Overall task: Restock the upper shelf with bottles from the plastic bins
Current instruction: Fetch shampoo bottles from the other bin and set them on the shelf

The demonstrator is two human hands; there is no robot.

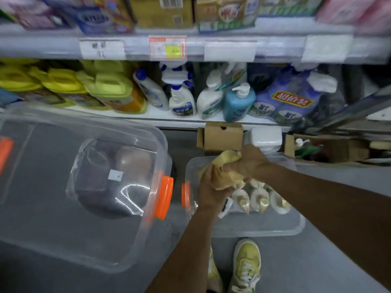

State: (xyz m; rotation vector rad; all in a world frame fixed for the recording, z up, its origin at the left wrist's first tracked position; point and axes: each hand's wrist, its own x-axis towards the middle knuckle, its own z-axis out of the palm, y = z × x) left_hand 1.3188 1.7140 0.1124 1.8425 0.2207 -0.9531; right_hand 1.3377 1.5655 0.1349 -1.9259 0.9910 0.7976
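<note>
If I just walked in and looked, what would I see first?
Probably the two hands in the middle: the left hand and right hand both grip a yellow bottle above the small clear bin of more bottles on the floor. Next, the big clear bin with orange latches at the left, then the bright yellow-green jugs on the shelf behind it.

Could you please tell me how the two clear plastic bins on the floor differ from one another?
The left bin looks much bigger in this view than the right bin. The left bin holds almost nothing, only something dark and blurred; the right bin holds several pale bottles. Both hands, left hand and right hand, grip a yellow bottle above the right bin; nobody touches the left bin. Both are transparent with orange latches.
</note>
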